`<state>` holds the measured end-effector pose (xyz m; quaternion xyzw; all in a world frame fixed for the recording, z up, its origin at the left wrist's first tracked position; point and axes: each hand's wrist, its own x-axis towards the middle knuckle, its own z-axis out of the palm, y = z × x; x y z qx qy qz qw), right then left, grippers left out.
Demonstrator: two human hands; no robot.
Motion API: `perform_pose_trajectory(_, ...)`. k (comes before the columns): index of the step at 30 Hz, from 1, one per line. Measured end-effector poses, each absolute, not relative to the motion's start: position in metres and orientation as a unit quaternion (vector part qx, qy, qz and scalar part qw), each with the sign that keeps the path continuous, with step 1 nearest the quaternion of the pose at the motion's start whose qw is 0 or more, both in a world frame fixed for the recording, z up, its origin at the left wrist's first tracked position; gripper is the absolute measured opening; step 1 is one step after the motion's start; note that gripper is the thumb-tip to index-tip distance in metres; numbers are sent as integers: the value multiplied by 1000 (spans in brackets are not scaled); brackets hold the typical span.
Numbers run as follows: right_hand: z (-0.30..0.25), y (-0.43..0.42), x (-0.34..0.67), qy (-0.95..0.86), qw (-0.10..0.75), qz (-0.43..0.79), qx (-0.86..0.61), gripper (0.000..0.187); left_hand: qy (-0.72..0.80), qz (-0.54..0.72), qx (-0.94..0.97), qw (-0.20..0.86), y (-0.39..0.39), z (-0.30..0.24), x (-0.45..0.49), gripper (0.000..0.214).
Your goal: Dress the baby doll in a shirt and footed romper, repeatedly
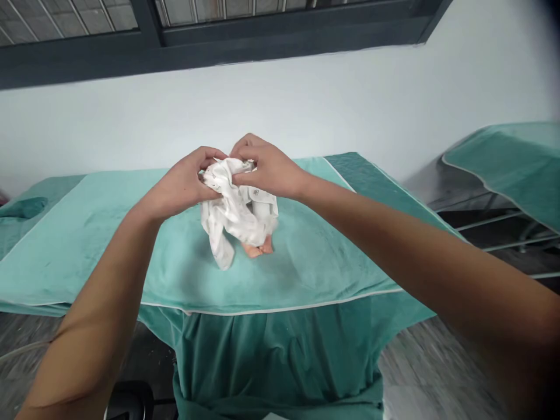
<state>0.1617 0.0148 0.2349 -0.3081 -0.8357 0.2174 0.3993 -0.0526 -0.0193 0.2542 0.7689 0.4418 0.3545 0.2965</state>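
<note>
Green bed (332, 251) extends both sides; L fingers (210, 192) & R fingers (249, 177) pinch white cloth (236, 214) btwn edge (280, 311) & wall (306, 105).

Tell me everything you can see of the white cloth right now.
The white cloth looks like soft, thin fabric, perhaps a small garment, with a small dark mark on its right part. It is bunched and creased, gripped near its top by the left hand and the right hand. A loose flap hangs at lower left, over the green cover; whether it touches is unclear. Flesh-coloured, foot-like ends show below its lower edge.
</note>
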Motion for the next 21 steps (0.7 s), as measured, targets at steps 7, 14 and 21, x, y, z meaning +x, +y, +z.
perform_pose_trajectory(7, 238, 6, 153, -808, 434, 252, -309, 24, 455, 297, 760, 357, -27, 263, -58, 41)
perform_pose_trajectory(14, 242, 1, 171, -704, 504, 406, -292, 26, 424, 454, 709, 333, -26, 259, -55, 34)
perform_pose_trajectory(21, 232, 5, 185, -696, 484, 423, -319, 41, 352, 590, 662, 300, -15, 251, -44, 35)
